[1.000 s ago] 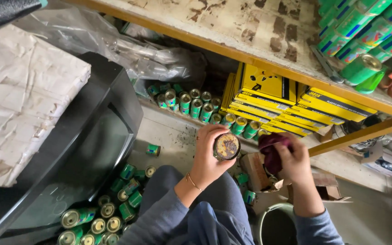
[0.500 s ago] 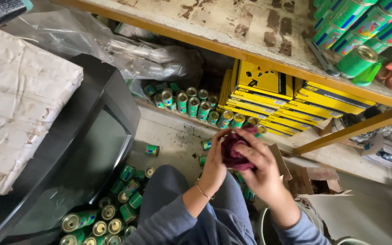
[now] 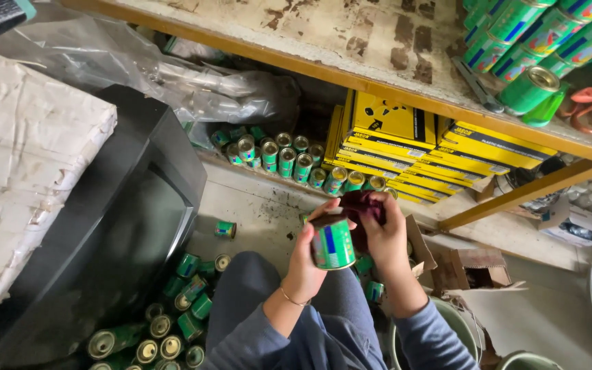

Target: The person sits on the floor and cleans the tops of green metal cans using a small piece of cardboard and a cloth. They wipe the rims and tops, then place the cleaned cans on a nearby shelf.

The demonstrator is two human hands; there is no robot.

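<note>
My left hand (image 3: pixel 306 257) grips a small green can (image 3: pixel 332 242) with a blue and yellow label, held upright at the middle of the view. My right hand (image 3: pixel 385 229) holds a dark maroon cloth (image 3: pixel 362 205) pressed against the can's top and back. Both hands are over my knees, which are in blue-grey trousers (image 3: pixel 241 294). A thin bracelet sits on my left wrist.
Several green cans lie on the floor at lower left (image 3: pixel 173 322) and stand in a row under the shelf (image 3: pixel 289 157). Yellow boxes (image 3: pixel 405 147) are stacked beside them. A black television (image 3: pixel 104 233) is at left. More cans (image 3: pixel 536 41) lie on the wooden shelf (image 3: pixel 310 41). Cardboard boxes (image 3: pixel 474 267) are at right.
The can was held end-on a second ago, with the cloth apart in my right hand. The hands came together, and the can now stands upright with its label facing me.
</note>
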